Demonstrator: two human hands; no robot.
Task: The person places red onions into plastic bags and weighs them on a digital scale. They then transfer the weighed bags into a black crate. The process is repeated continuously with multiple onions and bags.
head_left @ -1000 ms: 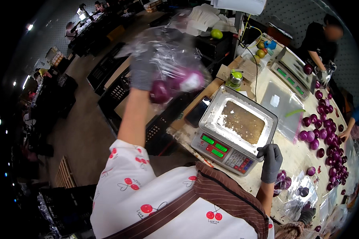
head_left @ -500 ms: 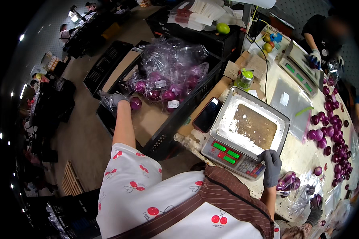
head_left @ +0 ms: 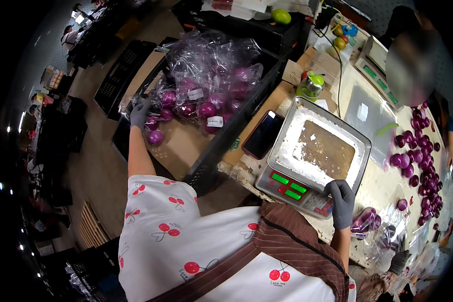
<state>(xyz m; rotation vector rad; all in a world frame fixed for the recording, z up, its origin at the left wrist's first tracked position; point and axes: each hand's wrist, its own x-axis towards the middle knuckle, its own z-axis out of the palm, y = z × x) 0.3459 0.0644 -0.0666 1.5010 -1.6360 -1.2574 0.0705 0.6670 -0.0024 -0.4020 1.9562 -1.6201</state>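
Bagged red onions (head_left: 206, 109) in black crate (head_left: 221, 141), left; we judge weighty, film (head_left: 192, 53) slippery, best gripped where gathered. Left hand (head_left: 139, 113) at bags, right hand (head_left: 342, 201) at scale (head_left: 312, 158); we can't tell either grip.

You wear matt grey cloth gloves (head_left: 342, 204); your clear plastic bags (head_left: 199, 53) look glossy, the round purple onions (head_left: 155, 137) smooth and shiny, the rectangular silver metal tray (head_left: 293, 146) blotchy, the black plastic crate (head_left: 206, 166) dull.

The left arm (head_left: 140, 153) extends outward, left hand (head_left: 139, 113) seemingly bent; the right hand's (head_left: 343, 202) fingers (head_left: 333, 189) curl inward.
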